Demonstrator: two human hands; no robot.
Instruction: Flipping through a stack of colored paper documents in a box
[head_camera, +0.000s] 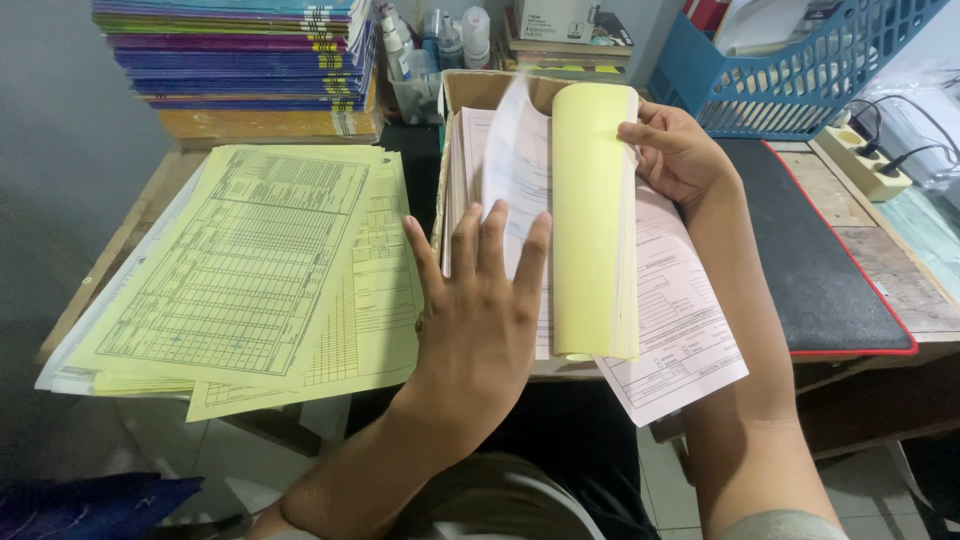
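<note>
Mid-frame, the left hand (480, 300) lies flat on forms in a box (470, 90); the right hand (675, 150) holds back a curled yellow sheaf (592, 220). Yellow forms (250, 270) lie left.

Wooden desk (905, 290), yellow printed forms (250, 270), stacked notebooks (240, 60), dark mat (810, 260), blue basket (790, 80), power strip (865, 160)

Printed forms (250, 270) lie spread at the desk's left, a stack of books (240, 60) behind them. A cardboard box (480, 90) of papers sits at centre; a file basket (790, 70) stands behind right, a power strip (865, 160) far right.
</note>
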